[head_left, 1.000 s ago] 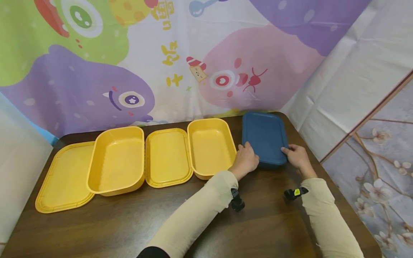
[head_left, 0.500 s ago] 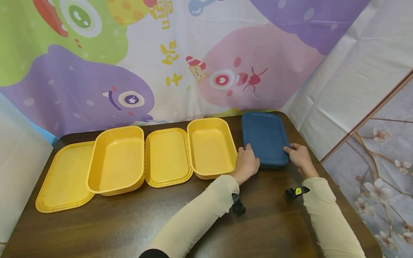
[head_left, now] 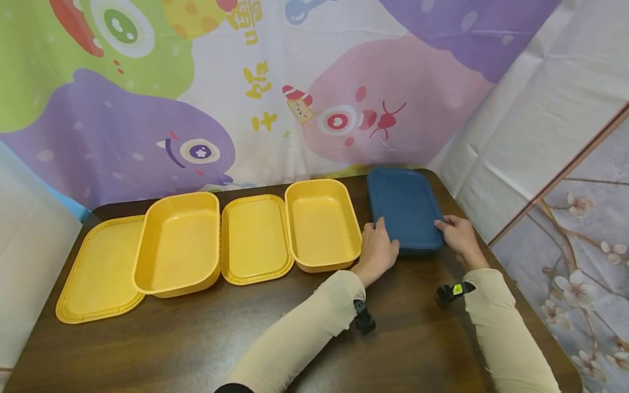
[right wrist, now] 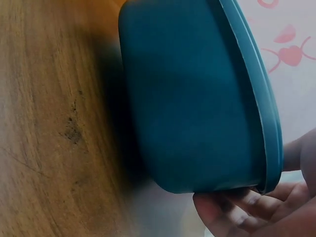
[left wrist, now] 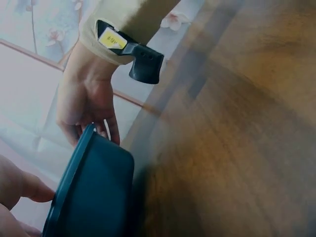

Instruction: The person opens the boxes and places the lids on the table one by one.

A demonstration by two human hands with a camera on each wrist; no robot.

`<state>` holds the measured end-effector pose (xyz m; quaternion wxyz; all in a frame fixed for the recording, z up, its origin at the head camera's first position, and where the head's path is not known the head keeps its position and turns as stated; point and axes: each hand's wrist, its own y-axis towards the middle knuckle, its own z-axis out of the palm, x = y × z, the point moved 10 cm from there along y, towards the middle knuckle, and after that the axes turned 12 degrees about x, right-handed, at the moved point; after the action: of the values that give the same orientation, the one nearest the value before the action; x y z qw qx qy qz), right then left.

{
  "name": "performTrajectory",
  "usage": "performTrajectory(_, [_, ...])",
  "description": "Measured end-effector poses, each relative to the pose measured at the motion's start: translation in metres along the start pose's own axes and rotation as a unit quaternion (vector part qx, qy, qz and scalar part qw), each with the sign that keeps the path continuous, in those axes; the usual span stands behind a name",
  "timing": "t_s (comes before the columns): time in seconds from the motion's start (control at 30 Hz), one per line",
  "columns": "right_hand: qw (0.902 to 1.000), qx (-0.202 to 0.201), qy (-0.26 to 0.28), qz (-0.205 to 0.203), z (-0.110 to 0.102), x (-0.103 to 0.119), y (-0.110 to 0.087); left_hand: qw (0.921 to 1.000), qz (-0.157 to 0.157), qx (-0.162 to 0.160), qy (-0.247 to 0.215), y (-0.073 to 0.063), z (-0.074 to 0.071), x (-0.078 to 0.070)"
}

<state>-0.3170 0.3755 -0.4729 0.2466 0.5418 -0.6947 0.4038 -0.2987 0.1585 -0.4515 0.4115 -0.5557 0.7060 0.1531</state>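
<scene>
A dark blue lidded storage box is at the table's back right corner, its lid on. My left hand holds its near left corner. In the left wrist view, that hand's thumb presses on the lid's rim. My right hand grips the right side, thumb on top of the lid's edge and the other fingers beside the wall. From the right wrist view, the right fingers lie against the side wall of the box, below the lid's lip. The far side of the box is hidden.
Left of the box stands a small yellow container without a lid, close by my left hand. Beyond it are a small yellow lid, a larger yellow container and a larger yellow lid. A patterned cloth hangs behind the table.
The near end of the blue box has swung slightly to the right, with both hands moving along with it. The yellow containers and lids stay in place.
</scene>
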Motion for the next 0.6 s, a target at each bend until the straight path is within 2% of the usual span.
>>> performTrajectory(0.37, [0.9996, 0.015, -0.015, -0.02, -0.001, 0.004, 0.0, 0.9949, 0.002, -0.046, -0.09, -0.017, 0.008, 0.006])
performTrajectory(0.6, [0.9992, 0.034, -0.009, -0.019, 0.004, 0.004, -0.001, 0.9888, 0.028, -0.078, -0.124, -0.029, 0.009, 0.009])
